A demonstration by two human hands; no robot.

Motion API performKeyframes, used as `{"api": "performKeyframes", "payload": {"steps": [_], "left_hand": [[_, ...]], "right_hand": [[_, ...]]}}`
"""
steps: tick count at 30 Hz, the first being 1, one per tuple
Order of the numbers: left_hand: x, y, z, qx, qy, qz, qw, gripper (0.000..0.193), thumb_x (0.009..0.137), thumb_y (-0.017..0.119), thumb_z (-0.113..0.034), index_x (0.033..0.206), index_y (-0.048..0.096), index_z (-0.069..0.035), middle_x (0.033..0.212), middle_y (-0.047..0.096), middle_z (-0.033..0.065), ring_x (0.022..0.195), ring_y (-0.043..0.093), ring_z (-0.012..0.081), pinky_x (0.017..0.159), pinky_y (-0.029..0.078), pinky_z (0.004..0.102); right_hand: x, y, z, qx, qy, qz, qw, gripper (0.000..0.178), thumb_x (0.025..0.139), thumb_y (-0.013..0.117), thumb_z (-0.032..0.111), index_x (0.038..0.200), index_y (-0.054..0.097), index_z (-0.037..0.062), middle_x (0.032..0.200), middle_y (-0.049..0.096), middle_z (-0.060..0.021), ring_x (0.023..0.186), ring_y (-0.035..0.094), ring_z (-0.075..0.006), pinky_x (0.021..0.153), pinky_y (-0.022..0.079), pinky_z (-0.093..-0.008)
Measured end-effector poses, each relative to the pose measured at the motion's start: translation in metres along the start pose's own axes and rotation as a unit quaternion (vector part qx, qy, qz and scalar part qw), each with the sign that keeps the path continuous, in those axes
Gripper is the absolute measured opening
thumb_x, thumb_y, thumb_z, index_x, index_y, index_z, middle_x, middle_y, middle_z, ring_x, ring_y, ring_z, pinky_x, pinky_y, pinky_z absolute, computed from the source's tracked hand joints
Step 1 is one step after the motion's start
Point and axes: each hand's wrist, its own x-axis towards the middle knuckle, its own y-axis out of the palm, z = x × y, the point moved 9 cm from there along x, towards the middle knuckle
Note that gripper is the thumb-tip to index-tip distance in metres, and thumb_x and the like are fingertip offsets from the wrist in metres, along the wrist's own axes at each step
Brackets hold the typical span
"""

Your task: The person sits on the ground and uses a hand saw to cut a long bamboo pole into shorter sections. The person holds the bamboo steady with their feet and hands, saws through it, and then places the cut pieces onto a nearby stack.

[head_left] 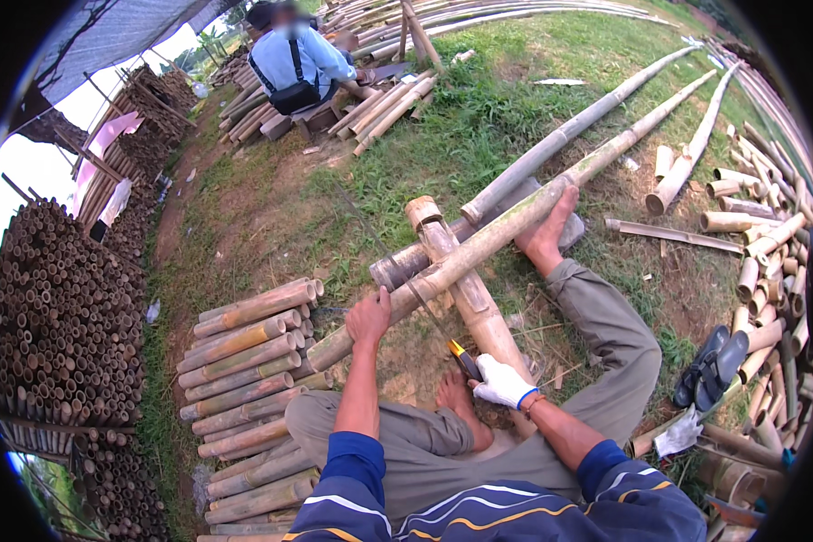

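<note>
A long bamboo pole (515, 218) slants from the lower left to the far right, resting across a bamboo support (475, 305). My bare left hand (368, 316) is closed round the pole near its lower-left end. In a white glove, my right hand (503, 381) grips the yellow-and-black handle of a handsaw (462, 359). The thin saw blade lies across the pole just right of my left hand and stretches away up-left. My bare foot (549, 237) presses against the pole farther along.
Cut bamboo lengths (253, 352) are stacked at the left, with a tall pile (63, 316) beyond. Another bamboo heap (768, 271) lies at the right beside dark sandals (712, 366). Further poles (587, 126) lie on the grass. A person in light blue (298, 68) sits farther off.
</note>
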Motion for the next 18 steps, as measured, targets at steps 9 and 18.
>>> {"api": "performKeyframes", "payload": {"steps": [9, 18], "left_hand": [[0.008, -0.005, -0.006, 0.003, 0.002, 0.004, 1.000, 0.057, 0.108, 0.045, -0.061, 0.121, 0.085, -0.023, 0.103, 0.079, 0.0278, 0.101, 0.076, 0.0485, 0.095, 0.058, 0.0556], [0.007, -0.009, -0.008, -0.002, 0.004, 0.006, 1.000, 0.058, 0.109, 0.044, -0.060, 0.119, 0.085, -0.021, 0.104, 0.079, 0.0278, 0.102, 0.076, 0.0487, 0.095, 0.058, 0.0561]], "right_hand": [[0.007, -0.006, 0.002, -0.006, -0.008, -0.007, 1.000, 0.045, 0.095, 0.076, 0.035, 0.122, 0.057, 0.0040, 0.113, 0.067, -0.0293, 0.103, 0.068, -0.0539, 0.088, 0.054, -0.0597], [0.009, -0.006, 0.003, -0.009, -0.018, -0.009, 1.000, 0.045, 0.095, 0.076, 0.035, 0.122, 0.058, 0.0041, 0.114, 0.067, -0.0292, 0.101, 0.069, -0.0530, 0.087, 0.055, -0.0596]]}}
